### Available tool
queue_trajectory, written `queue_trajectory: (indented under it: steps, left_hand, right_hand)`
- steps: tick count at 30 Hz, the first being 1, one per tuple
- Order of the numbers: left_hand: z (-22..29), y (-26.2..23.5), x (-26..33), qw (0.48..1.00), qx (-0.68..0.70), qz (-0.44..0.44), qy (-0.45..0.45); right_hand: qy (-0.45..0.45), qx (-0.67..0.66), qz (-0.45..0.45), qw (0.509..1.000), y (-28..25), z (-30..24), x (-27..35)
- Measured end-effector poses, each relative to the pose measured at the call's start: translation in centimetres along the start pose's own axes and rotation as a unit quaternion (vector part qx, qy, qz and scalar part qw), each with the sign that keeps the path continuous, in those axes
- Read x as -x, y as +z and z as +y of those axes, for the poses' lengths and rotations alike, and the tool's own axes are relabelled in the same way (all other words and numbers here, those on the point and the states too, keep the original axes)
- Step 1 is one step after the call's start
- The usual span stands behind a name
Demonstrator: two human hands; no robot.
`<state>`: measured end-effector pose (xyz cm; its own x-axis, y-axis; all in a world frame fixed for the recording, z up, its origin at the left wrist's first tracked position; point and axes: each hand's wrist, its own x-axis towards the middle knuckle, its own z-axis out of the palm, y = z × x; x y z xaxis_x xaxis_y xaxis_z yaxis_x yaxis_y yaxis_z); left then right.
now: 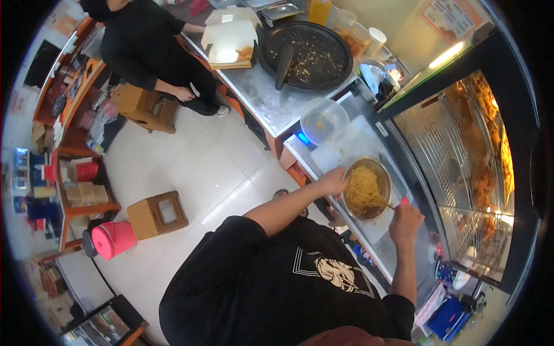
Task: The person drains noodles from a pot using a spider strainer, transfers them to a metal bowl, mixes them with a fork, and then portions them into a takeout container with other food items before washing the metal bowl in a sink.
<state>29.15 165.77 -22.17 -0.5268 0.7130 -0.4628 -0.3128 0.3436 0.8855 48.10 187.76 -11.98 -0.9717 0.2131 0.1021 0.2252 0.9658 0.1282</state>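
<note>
A round metal bowl [385, 173] of yellow noodles [363, 187] stands on the narrow counter in front of me. My left hand [333, 181] is closed on the bowl's left rim. With closed fingers, my right hand [406, 222] grips a thin-handled utensil [390, 207] at the bowl's right side. Its far end is buried in the noodles, so its kind is hidden. Something red shows by my right fingers. Beyond the bowl lies a white cutting board [352, 138]. A clear plastic tub [324, 118] with a few scraps in it stands by a lit blue display [303, 138].
A wide black stone mortar [323, 57] with a pestle [284, 66] and crumbs sits farther off, beside an open food box [231, 40]. A co-worker in black [144, 52] stands there. A glass display case [450, 161] of fried food borders the counter's right; wicker stools [156, 216] stand left.
</note>
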Motion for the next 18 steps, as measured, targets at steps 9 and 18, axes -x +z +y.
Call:
queue_trajectory:
  steps: [9, 18]
  left_hand:
    - [-0.8, 1.3, 4.4, 0.999, 0.035, 0.039, 0.016]
    - [6.8, -7.0, 10.4, 0.988, 0.104, 0.081, 0.08]
  right_hand:
    - [-0.046, -0.166, -0.037, 0.984, 3.2, -1.3, -0.6]
    - [-0.051, -0.214, 0.08, 0.972, -4.8, -4.8, -7.2]
